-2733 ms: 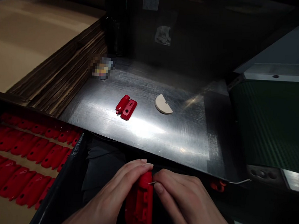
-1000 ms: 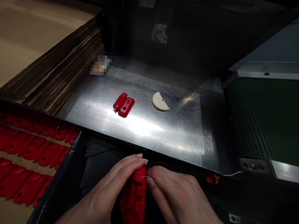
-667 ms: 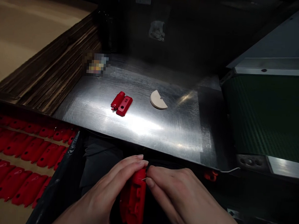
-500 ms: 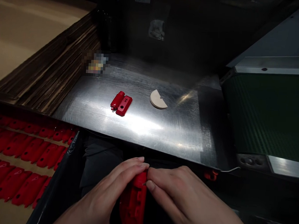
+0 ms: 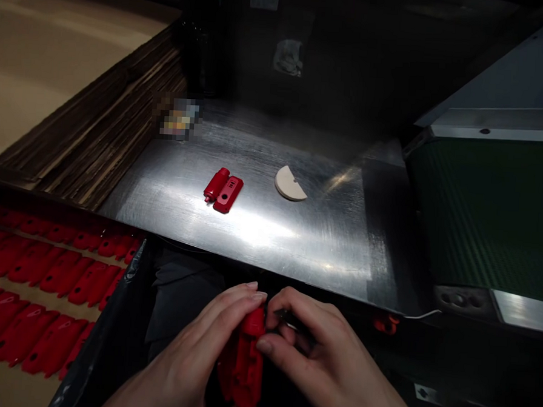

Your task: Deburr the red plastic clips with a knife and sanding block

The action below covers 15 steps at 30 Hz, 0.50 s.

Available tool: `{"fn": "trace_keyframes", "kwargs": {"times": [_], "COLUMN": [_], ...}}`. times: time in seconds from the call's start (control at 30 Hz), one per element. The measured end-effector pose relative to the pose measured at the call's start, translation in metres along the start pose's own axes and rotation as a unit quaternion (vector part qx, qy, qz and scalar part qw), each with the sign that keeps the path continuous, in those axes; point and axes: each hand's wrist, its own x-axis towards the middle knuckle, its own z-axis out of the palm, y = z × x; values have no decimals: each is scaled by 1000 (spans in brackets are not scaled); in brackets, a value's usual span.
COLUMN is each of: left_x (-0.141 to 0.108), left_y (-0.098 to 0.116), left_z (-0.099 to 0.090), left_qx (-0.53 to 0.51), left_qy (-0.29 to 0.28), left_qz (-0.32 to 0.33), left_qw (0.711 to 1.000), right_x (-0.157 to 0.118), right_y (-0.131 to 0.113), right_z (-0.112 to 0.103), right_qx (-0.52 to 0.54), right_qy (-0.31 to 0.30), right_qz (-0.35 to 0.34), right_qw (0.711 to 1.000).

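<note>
Left hand: the left hand [image 5: 186,342] is clamped around a red molded plastic part [image 5: 241,363], fingers wrapped over its side, part standing lengthwise just in front of the person.

Right hand: the right hand [image 5: 320,358] has its thumb and fingers together on a slim dark tool [image 5: 292,320], tip right by the top of the red part. Hard to make out exactly what that tool is.

Hands: close together, right fingertips pretty much touching the red part.

Under the hands: dark fabric [image 5: 180,296], looks like a lap or apron, can't really tell.

Table: brushed steel sheet [image 5: 296,247], shiny with a big glare patch, front edge right above the hands.

On the steel: a red cylinder piece [image 5: 216,184] just beside a flat red rectangular piece [image 5: 229,195], a cream half-disc [image 5: 291,183] off to the right, and a blurred-out item [image 5: 178,118] near the back.

Left side: rows of red parts [image 5: 35,270] laid on a tan sheet, black plastic liner [image 5: 110,322] along the edge, stacked corrugated cardboard [image 5: 107,128] behind.

Right side: a green conveyor belt [image 5: 484,221] with a metal frame.

Back: a dark bottle [image 5: 200,48] against a dark wall.
</note>
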Motion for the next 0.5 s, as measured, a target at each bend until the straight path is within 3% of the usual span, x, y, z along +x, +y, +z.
{"fn": "trace_keyframes", "kwargs": {"times": [0.2, 0.5], "left_x": [2, 8], "left_y": [3, -4], "left_z": [-1, -1], "left_qx": [19, 28], "left_qy": [-2, 1], "left_qz": [5, 17], "left_qw": [1000, 999], "right_x": [6, 8], "right_y": [10, 15], "right_z": [0, -21], "right_qx": [-50, -107], "right_qy": [191, 176], "right_qz": [38, 59], "right_qw": [980, 977]}}
